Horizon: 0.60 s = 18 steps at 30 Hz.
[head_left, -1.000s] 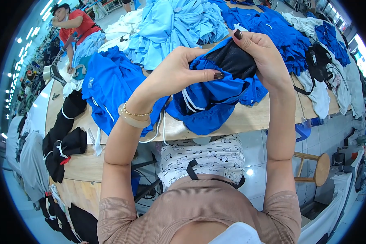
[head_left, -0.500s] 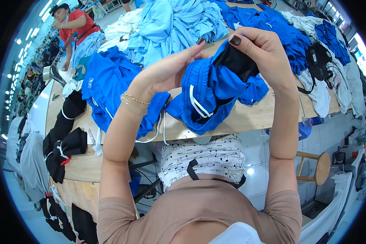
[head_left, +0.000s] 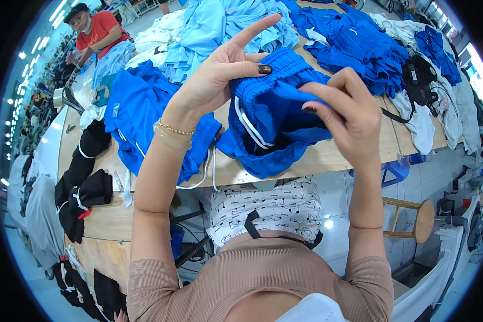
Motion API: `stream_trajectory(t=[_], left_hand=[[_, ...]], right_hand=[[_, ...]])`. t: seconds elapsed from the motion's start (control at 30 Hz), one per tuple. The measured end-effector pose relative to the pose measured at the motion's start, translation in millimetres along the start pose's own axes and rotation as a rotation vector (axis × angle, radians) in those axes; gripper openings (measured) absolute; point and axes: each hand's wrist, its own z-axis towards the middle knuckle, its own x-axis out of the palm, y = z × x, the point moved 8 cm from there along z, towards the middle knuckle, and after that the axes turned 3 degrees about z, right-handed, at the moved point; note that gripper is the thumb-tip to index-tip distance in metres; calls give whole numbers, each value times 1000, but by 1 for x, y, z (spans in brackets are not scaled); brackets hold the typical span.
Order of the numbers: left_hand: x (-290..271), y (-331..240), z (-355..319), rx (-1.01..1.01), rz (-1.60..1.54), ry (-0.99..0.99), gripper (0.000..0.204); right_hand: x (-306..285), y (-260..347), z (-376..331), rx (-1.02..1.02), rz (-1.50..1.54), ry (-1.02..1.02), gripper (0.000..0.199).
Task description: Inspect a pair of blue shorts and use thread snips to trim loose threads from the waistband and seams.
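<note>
A pair of blue shorts with a gathered elastic waistband and white drawstring is held up above the table's near edge, its waist opening turned toward me. My left hand grips the waistband, thumb over the outside and index finger stretched out; its other fingers are partly hidden. With thumb and fingers, my right hand pinches blue fabric at the right side of the opening. Another blue garment with white cords lies left of the shorts, behind my left forearm.
Piles of light-blue garments and blue garments cover the wooden table's far side. Bundled black cloth lies at left, a black bag at right. A person in red works far left. A wooden stool stands right.
My right hand has moved down and nearer, now pinching blue fabric instead of the black piece. My left index finger has stretched upward, its thumb now over the waistband. The opening shows wider.
</note>
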Motion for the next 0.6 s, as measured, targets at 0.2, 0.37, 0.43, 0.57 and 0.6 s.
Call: stream_trajectory(t=[0.2,0.37,0.43,0.57,0.6], left_hand=[[11,-12,3,-33,203,81,78],[26,-18,14,-141,459,331,80],[31,-21,15,-136,600,379,73],[17,-23,15,-159,730,313,69],[11,-20,12,-204,780,290,65]], right_hand=[[-1,-22,-3,99,368,133,16],[34,-69,21,372,795,364,30],[53,-78,17,441,907,509,37],[60,-77,8,621,1002,712,49],[58,-82,9,607,940,719,46]])
